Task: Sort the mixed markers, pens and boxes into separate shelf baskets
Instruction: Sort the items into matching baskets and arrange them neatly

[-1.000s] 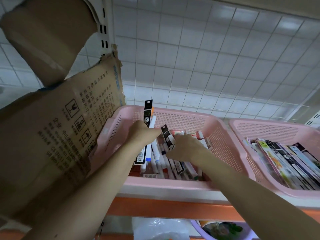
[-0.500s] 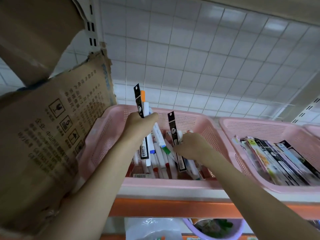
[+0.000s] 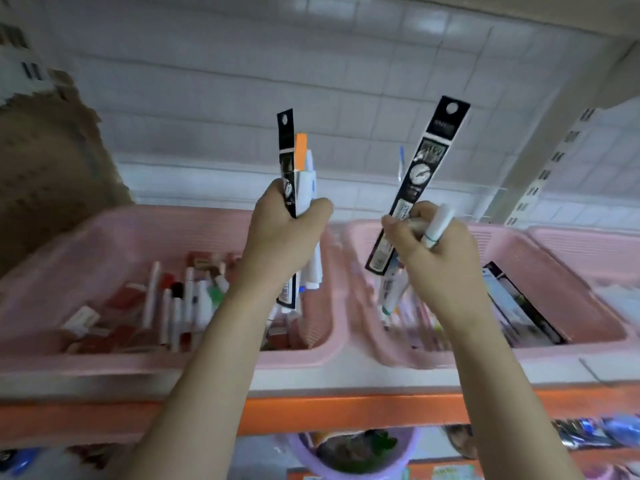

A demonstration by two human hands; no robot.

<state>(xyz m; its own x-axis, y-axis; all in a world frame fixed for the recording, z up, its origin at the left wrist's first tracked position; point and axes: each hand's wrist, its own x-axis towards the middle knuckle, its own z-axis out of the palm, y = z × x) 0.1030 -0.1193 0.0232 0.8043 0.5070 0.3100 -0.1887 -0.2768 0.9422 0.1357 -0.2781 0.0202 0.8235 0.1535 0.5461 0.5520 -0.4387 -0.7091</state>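
My left hand (image 3: pixel 280 237) grips a bundle of markers (image 3: pixel 304 174), among them a black packaged pen, an orange-capped marker and a white marker, held upright above the left pink basket (image 3: pixel 104 230). My right hand (image 3: pixel 436 251) grips a second bundle: a long black packaged pen (image 3: pixel 420 174) and white markers, raised over the gap beside the middle pink basket (image 3: pixel 540 258). The left basket holds several white markers and red boxes (image 3: pixel 121 303). The middle basket holds flat dark packages (image 3: pixel 519 306).
A cardboard box (image 3: pixel 52 161) stands at the far left of the shelf. A third pink basket (image 3: pixel 595 244) sits at the right. The shelf has an orange front edge (image 3: pixel 346 414); a purple tub (image 3: pixel 353 452) sits below it.
Both hands have lifted their bundles of pens and markers up out of the left basket. The view and my right hand have shifted right, towards the middle basket.
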